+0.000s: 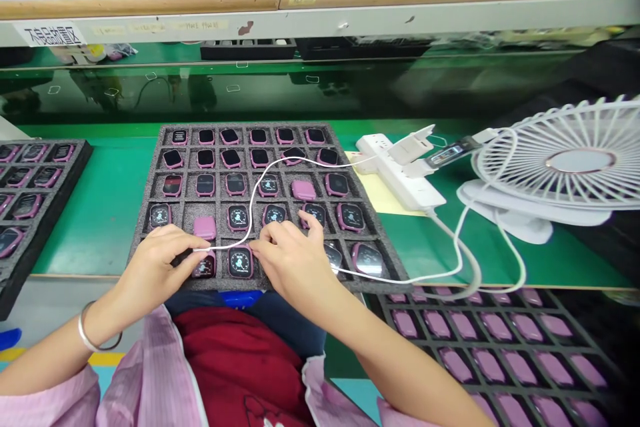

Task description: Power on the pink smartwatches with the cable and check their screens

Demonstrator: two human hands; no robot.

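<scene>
The thin white cable (289, 158) is pinched near its end by my left hand (163, 257), thumb and fingers closed together just above the front row of a dark grey foam tray (391, 257). In that row, a square watch with a purple case and a lit black dial (241, 261) lies face up in its compartment. My right hand (295, 253) is at the watch's right edge, thumb and fingers drawn close; I cannot tell whether they grip anything. The cable loops across the tray toward a white plastic power strip (420, 195) on the green table (110, 193). A second white cable (430, 278) runs out from beside my right wrist; its near end is hidden. A white ribbed fan (580, 160) stands beyond the strip.

Recommended handling, in my judgement: pinch the cable close to its end for control. Leave slack in the loop, so it does not drag over neighbouring dials. Steady the watch by its case, not its glass.
</scene>
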